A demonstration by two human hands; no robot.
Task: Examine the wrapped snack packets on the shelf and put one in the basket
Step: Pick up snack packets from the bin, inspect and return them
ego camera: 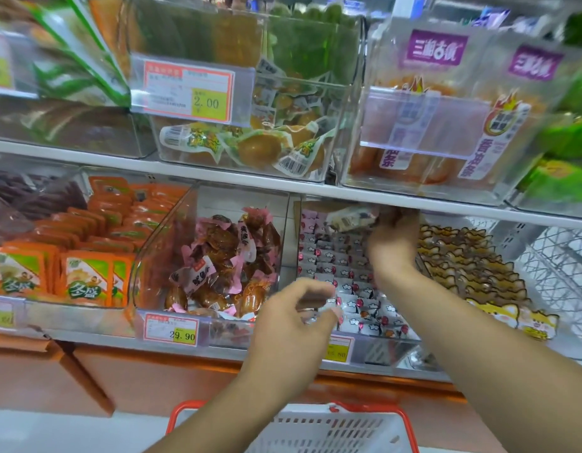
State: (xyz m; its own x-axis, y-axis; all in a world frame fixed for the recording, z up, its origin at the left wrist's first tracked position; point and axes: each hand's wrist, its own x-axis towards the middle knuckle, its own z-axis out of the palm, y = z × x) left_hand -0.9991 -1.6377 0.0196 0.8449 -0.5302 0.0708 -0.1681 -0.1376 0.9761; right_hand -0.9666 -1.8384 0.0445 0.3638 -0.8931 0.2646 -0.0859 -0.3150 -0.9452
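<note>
Crinkly white packet (350, 219) gripped by right hand (392, 235).

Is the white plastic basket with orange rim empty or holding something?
Cannot tell: the white plastic basket with orange rim shows no packet, but arms hide part.

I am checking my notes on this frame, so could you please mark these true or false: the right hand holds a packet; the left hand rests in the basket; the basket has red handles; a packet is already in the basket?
1. The right hand holds a packet: true.
2. The left hand rests in the basket: false, it is up at the shelf bin.
3. The basket has red handles: true.
4. A packet lies in the basket: false, none shows there.
</note>
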